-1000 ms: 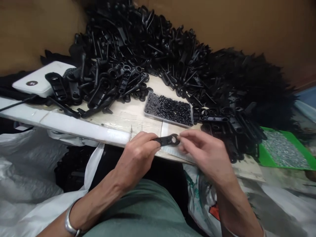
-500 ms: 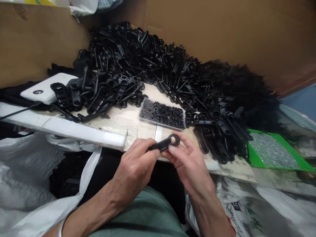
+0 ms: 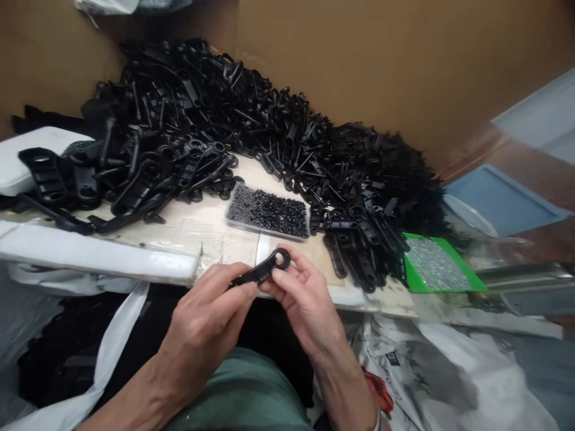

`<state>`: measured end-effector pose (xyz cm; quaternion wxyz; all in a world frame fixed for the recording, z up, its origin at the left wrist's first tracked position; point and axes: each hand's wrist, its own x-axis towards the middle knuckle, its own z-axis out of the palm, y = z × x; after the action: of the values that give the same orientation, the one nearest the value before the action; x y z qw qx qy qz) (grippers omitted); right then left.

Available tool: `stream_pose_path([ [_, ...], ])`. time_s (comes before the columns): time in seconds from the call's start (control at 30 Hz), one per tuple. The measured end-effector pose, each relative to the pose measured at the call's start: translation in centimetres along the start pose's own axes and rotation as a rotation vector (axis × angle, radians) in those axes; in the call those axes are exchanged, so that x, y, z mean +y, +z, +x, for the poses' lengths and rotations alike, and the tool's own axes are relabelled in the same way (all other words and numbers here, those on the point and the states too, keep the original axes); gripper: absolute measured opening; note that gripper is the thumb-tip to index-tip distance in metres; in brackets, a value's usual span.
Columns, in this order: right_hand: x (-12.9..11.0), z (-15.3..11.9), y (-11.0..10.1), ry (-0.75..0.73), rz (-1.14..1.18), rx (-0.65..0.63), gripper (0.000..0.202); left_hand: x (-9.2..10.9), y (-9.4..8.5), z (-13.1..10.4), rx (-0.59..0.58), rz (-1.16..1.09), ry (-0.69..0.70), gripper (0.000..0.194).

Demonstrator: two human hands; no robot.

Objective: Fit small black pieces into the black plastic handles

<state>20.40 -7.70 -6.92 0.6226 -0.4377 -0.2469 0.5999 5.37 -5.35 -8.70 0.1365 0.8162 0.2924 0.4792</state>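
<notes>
Between my two hands is a black plastic handle-like part (image 3: pixel 263 269) with a round hole at its upper right end. My left hand (image 3: pixel 206 317) pinches its lower, narrower end between thumb and fingers. The ring end is gripped by my right hand (image 3: pixel 308 293), thumb in front and fingers behind. The part is tilted over the table's front edge. Just behind it stands a clear shallow box (image 3: pixel 268 211) filled with small dark pieces, perhaps screws. Similar black parts (image 3: pixel 354 239) lie right of that box, and a large heap (image 3: pixel 251 108) of them rises behind.
A green tray (image 3: pixel 476 284) of small shiny metal pieces sits at the right. More black parts (image 3: pixel 148 179) and a white device (image 3: pixel 40 155) lie left. White foam (image 3: pixel 90 251) lines the front edge. Plastic sacks (image 3: pixel 449 365) hang below, and a blue tray (image 3: pixel 503 197) stands far right.
The view has swung to the right, so everything appears shifted left and more shows at the right. Both hands keep their hold on the black part, with little change in grip.
</notes>
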Motion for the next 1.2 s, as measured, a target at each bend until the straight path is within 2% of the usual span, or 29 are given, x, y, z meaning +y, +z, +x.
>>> stream_pose_path([
  [0.23,-0.6,0.2,-0.9,-0.098,-0.071,0.020,0.037,0.4,0.6,0.1,-0.025,-0.011,0.012,0.019],
  [0.47,-0.7,-0.2,-2.1,-0.028,-0.062,-0.015,0.043,0.3,1.5,0.3,-0.078,-0.093,-0.011,0.016],
  [0.57,-1.0,-0.4,-2.7,-0.016,-0.135,-0.009,0.048,0.3,1.9,0.3,-0.104,-0.098,0.002,0.014],
  [0.67,-2.8,-0.2,-4.0,-0.137,-0.399,0.070,0.048,0.2,1.9,0.3,-0.138,-0.115,0.065,0.017],
  [0.8,-6.4,1.0,-6.1,-0.291,-1.001,0.198,0.048,-0.3,1.6,0.4,-0.138,-0.075,0.093,0.021],
  [0.9,-8.1,2.3,-6.6,-0.320,-1.531,0.148,0.044,-0.6,1.0,0.6,-0.124,-0.062,0.098,0.022],
  [1.0,-8.4,3.6,-6.6,-0.315,-1.942,0.085,0.043,-0.8,-0.1,0.9,-0.119,-0.010,0.086,0.024],
  [1.1,-8.1,4.7,-7.1,-0.394,-2.176,0.128,0.036,-1.6,-2.0,1.6,-0.083,0.146,0.047,0.020],
  [1.2,-7.8,5.4,-8.3,-0.595,-2.207,0.147,0.028,-3.2,-4.4,2.5,-0.078,0.412,-0.048,0.018],
])
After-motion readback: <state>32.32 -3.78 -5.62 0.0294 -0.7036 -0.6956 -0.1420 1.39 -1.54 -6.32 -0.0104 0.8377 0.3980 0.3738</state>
